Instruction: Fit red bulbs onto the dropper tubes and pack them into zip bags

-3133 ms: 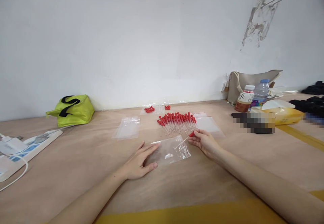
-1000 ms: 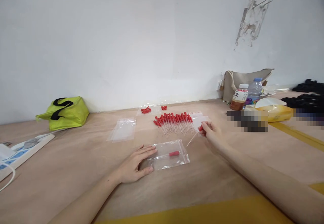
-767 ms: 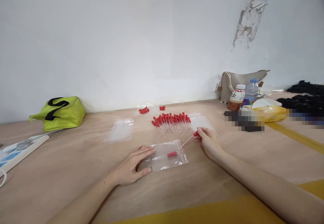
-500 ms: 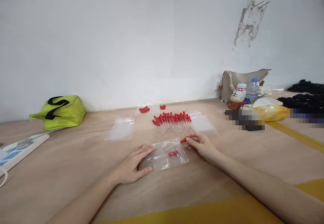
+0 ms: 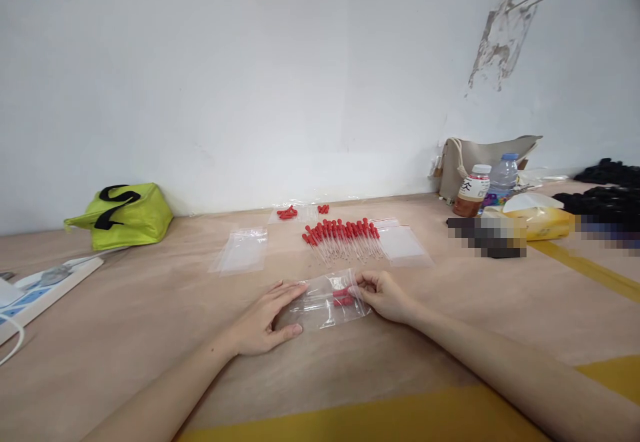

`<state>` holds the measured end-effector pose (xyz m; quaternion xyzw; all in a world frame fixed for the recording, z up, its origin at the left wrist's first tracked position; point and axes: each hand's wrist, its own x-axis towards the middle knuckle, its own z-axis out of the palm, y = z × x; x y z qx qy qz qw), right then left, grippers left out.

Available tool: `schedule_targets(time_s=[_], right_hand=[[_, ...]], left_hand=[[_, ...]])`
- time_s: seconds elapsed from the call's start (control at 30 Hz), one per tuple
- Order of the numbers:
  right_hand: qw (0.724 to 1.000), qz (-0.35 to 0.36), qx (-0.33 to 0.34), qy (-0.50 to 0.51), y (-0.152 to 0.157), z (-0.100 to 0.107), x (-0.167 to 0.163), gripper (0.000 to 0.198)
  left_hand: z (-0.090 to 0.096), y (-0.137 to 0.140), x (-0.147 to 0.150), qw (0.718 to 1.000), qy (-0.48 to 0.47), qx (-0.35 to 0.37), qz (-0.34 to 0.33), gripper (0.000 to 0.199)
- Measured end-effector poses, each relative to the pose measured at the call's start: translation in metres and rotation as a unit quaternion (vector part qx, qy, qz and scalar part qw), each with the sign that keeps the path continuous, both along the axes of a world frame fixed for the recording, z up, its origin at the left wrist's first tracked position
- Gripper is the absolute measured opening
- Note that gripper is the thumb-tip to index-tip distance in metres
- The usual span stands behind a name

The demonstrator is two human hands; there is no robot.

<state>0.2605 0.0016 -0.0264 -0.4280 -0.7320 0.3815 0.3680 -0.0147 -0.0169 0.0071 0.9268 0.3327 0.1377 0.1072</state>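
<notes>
A clear zip bag [image 5: 320, 312] lies flat on the brown-covered table. My left hand [image 5: 265, 322] rests spread at the bag's left end, fingertips touching its edge. At the bag's right end is my right hand [image 5: 383, 297], its fingers pinched at the opening around a red rubber dropper bulb [image 5: 341, 292] that reaches inside. Just below it, a second red bulb [image 5: 343, 302] lies in the bag. Beyond my hands sits a row of droppers [image 5: 345, 235] with red bulbs and thin clear tubes.
Flat clear bags [image 5: 245, 250] lie left of the droppers, more bags [image 5: 405, 245] to the right. Small piles of red bulbs [image 5: 287, 213] sit near the wall. A green bag [image 5: 133, 215] and power strip [image 5: 50, 299] stand left; bottles [image 5: 473, 192] and tissues [image 5: 543, 219] right.
My right hand has moved slightly left and down, carrying its red bulb from outside the bag's opening into the bag, beside the other bulb. My left hand stays at the bag's left end.
</notes>
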Motion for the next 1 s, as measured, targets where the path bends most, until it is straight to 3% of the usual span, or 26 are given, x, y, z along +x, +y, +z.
schedule_targets(time_s=[0.1,0.2,0.33,0.5,0.73,0.87,1.0], right_hand=[[0.995,-0.010,0.081,-0.061,-0.001,0.001,0.003,0.024],[0.994,-0.039,0.090,-0.044,0.004,-0.001,0.008,0.021],[0.982,-0.168,0.077,-0.027,0.033,0.004,0.028,0.016],[0.935,-0.329,0.088,-0.100,0.095,0.027,0.054,0.017],[0.921,-0.371,0.035,-0.117,0.161,0.030,0.044,0.029],[0.915,-0.387,0.003,-0.113,0.173,0.030,0.038,0.016],[0.921,-0.381,0.002,-0.078,0.173,0.043,0.042,0.014]], left_hand=[[0.001,-0.001,0.000,1.000,-0.008,-0.005,-0.004,0.053],[0.000,0.000,0.000,1.000,-0.023,-0.014,-0.003,0.044],[-0.001,0.000,-0.001,0.999,-0.035,-0.035,0.004,0.030],[0.000,0.000,0.000,0.998,-0.044,-0.042,0.003,0.023],[-0.002,0.000,0.000,0.999,-0.035,-0.023,-0.001,0.040],[-0.003,0.002,-0.001,1.000,-0.024,-0.016,-0.010,0.047],[-0.002,0.002,0.000,0.999,-0.027,-0.019,-0.011,0.049]])
